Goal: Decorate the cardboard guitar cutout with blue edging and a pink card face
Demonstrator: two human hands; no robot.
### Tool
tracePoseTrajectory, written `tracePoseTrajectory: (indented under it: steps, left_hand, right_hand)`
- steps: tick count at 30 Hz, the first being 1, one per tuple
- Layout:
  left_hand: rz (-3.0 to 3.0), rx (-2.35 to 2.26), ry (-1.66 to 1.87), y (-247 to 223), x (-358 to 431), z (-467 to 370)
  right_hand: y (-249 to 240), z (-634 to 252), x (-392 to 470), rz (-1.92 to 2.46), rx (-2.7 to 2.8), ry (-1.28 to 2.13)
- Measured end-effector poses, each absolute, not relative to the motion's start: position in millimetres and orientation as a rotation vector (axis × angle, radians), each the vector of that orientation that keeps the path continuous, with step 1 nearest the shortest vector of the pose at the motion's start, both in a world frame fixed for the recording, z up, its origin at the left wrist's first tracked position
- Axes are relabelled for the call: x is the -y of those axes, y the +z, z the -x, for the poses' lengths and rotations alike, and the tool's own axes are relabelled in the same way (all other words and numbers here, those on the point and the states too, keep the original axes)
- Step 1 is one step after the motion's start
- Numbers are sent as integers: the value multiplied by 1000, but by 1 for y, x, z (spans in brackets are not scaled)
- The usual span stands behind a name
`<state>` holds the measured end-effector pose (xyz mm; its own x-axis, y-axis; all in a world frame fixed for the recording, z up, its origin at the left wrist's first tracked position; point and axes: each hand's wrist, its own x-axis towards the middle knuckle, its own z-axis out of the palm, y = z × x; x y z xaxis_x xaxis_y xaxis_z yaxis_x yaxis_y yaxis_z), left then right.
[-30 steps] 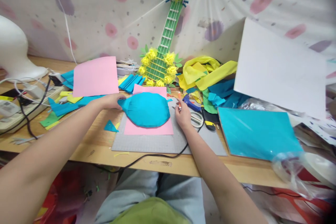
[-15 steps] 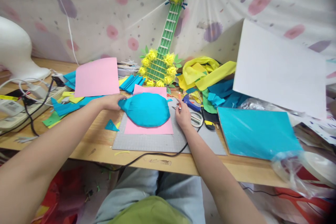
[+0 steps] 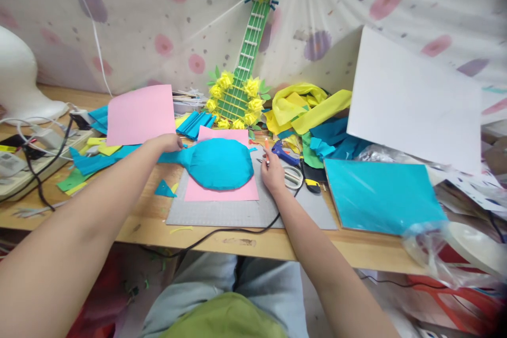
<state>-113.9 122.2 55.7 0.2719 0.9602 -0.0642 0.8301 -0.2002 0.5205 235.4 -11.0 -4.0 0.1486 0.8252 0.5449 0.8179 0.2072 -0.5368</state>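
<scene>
Wooden desk [image 3: 138,216]; left hand [image 3: 170,142] outstretched at neck of blue shape [image 3: 220,163], grip unclear; right hand [image 3: 273,170] curled round orange tool [image 3: 266,144].

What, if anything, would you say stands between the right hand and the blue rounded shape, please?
Nothing large does: a narrow strip of the grey mat separates the right hand from the blue rounded shape. A small pointed tip juts into that gap; what it belongs to is unclear.

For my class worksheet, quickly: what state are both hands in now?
Left hand: beside the blue shape; open or closed cannot be told.
Right hand: closed, holding an orange pen-like tool.
</scene>
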Motion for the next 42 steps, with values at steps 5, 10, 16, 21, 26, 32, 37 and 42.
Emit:
tracePoseTrajectory:
  steps: [5, 10, 16, 21, 26, 32, 37, 42]
  left_hand:
    - [-2192, -1659, -18, 61, -127, 112]
    - [-2196, -1626, -29, 60, -125, 115]
    - [-2194, -1639, 225, 63, -112, 115]
    - [-2032, -1609, 811, 60, -82, 88]
    - [-1663, -1165, 820, 55, -38, 47]
    - [-1609, -980, 751, 57, -12, 28]
    - [-1658, -925, 673, 65, -6, 21]
    - [-1679, -917, 650, 65, -3, 15]
  right_hand:
    - [-2, -235, 12, 1572, 1637, 13]
    - [-2, -235, 12, 1570, 1630, 30]
    - [-5, -237, 10, 1523, 1570, 80]
    - [4, -236, 8, 1383, 1352, 412]
    - [36, -229, 18, 1090, 1152, 944]
    - [54, -222, 36, 939, 1251, 1189]
    - [53, -217, 38, 920, 1260, 1220]
    - [55, -213, 38, 916, 1290, 1231]
